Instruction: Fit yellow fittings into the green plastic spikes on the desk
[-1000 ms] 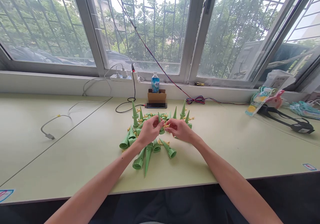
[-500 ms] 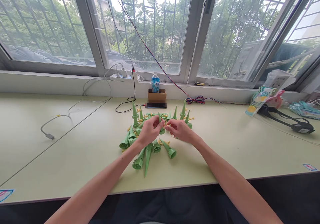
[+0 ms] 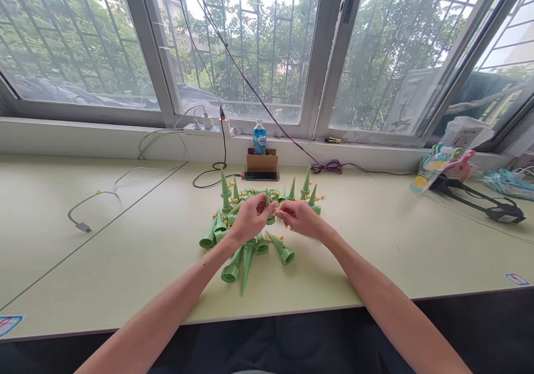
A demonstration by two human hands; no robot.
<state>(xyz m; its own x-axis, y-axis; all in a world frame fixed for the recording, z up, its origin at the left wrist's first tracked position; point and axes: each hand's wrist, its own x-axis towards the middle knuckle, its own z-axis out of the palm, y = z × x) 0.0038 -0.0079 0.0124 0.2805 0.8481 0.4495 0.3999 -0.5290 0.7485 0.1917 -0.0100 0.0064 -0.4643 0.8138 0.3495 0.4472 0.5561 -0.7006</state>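
Note:
My left hand (image 3: 251, 216) is closed around a green plastic watering spike (image 3: 270, 218), held point up over the pile. At its side my right hand (image 3: 301, 217) pinches a small yellow valve, mostly hidden by the fingertips. Both hands' fingertips nearly meet at the spike. More green spikes lie around them: one on its side (image 3: 283, 250) to the front, another with its open end toward me (image 3: 230, 272), and several standing upright at the back, such as this stacked one (image 3: 226, 190). Small yellow valves (image 3: 273, 238) are scattered among them.
A phone (image 3: 261, 176) leans on a cardboard box with a blue-labelled bottle (image 3: 259, 139) behind it. A white cable (image 3: 83, 226) lies left. Coiled red-black wire (image 3: 327, 166) is at the back. Black strap gear (image 3: 498, 210) and packets sit right. The table's front edge (image 3: 275, 314) is near me.
Almost nothing differs. Both hands stay at the same spike, with only a slight shift of the fingers.

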